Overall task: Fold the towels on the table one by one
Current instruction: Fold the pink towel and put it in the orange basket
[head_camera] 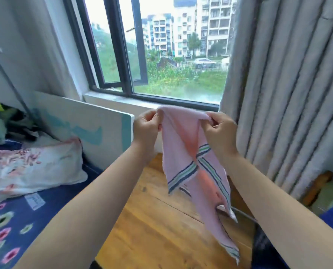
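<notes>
A pink towel (183, 136) with green and dark blue stripes near its ends hangs in the air above the wooden table (158, 226). My left hand (145, 127) pinches its upper left corner and my right hand (220, 129) pinches its upper right corner, both raised in front of the window. The towel droops twisted between them, its lower end reaching down toward the table's right side. No other towel shows on the visible part of the table.
A bed with a dark blue flowered cover (16, 226) and a patterned pillow (31, 167) lies to the left. A white and teal board (88, 123) leans behind it. Grey curtains (288, 84) hang on the right. A dark object (262, 243) sits at the table's right edge.
</notes>
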A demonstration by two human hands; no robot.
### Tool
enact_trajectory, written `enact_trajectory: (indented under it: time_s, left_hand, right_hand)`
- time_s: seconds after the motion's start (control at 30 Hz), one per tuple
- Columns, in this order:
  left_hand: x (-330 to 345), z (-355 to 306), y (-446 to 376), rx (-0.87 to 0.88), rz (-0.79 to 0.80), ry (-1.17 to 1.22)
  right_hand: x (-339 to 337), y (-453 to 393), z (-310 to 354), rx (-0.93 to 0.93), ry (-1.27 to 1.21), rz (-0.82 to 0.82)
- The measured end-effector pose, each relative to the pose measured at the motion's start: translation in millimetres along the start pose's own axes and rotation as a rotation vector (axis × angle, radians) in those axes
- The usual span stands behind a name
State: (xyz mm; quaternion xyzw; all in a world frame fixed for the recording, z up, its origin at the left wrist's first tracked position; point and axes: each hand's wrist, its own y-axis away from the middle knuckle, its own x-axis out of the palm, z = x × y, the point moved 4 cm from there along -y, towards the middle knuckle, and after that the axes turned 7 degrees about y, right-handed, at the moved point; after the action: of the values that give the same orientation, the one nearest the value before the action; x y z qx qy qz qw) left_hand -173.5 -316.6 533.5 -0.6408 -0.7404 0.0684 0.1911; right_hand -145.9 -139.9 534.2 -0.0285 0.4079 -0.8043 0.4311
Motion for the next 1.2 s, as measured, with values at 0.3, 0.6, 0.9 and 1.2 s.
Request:
enact_trajectory:
  time_s: [0.3, 0.6, 0.9, 1.2]
  left_hand:
    - [-118.9, 25.8, -92.7, 0.03, 0.041, -0.251]
    - [-188.1, 255.5, 12.0, -0.435, 0.746, -0.867]
    - [-249.9, 361.9, 92.0, -0.901, 0.721, -0.994]
    - [-278.8, 395.4, 34.8, -0.935, 0.274, -0.944]
  right_hand:
    - [139.3, -3.9, 19.6, -0.045, 0.082, 0.068]
    - [190.6, 192.0, -129.0, 0.217, 0.395, 0.917]
    - [202.5, 320.3, -192.3, 0.385, 0.548, 1.701]
    - [277.4, 288.7, -207.9, 0.751, 0.713, 1.114]
